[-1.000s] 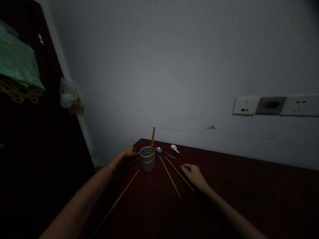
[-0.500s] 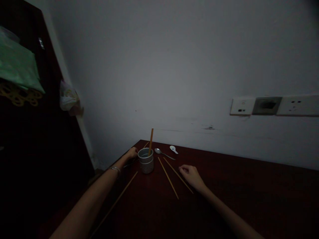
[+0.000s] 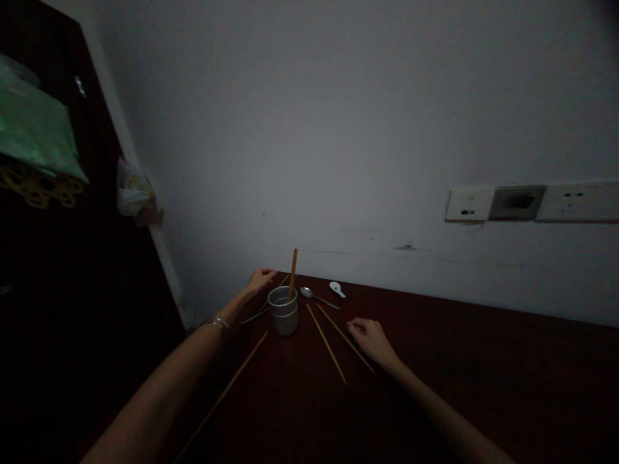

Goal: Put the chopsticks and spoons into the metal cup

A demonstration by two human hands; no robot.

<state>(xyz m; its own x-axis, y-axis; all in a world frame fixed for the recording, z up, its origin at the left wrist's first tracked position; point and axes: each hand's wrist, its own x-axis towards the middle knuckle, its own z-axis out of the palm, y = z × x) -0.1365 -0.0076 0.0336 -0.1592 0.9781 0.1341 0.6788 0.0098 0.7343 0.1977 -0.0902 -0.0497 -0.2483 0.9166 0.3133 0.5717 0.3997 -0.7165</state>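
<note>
Likely a home, chopsticks point(image 3: 327, 345), wall sockets point(image 3: 468, 203)

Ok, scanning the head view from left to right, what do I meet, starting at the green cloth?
Green cloth, plastic bag, left hand, metal cup, metal spoon, white spoon, right hand, wall sockets.

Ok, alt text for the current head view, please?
The left hand and right hand flank a metal cup holding wooden chopsticks on a dimly lit dark red table. Loose chopsticks, a metal spoon and a white soup spoon lie around it.
</note>
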